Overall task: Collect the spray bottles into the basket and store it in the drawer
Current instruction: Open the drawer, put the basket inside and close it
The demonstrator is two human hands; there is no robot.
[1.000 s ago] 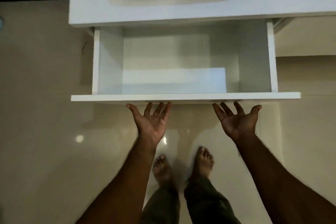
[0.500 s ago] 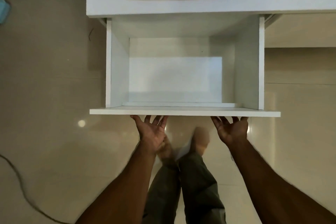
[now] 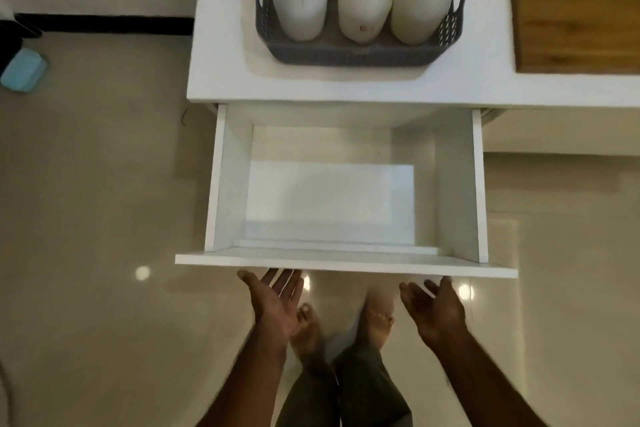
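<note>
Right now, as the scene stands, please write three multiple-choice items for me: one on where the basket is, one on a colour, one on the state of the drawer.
1. Where does the grey basket stand?
A. inside the drawer
B. on the white countertop
C. on the floor

2. What colour is the trigger of the middle front spray bottle?
A. green
B. orange
C. black

3. In what state is the drawer?
A. shut
B. pulled open, with the bottles inside
C. pulled open, with nothing inside

Key:
1 B: the basket sits on the countertop, behind the open drawer.
2 A: a green trigger rises from the middle bottle, between a pink one and a blue one.
3 C: the bare white bottom of the drawer shows; the left hand and right hand are open, palms up, just below its front panel.
</note>
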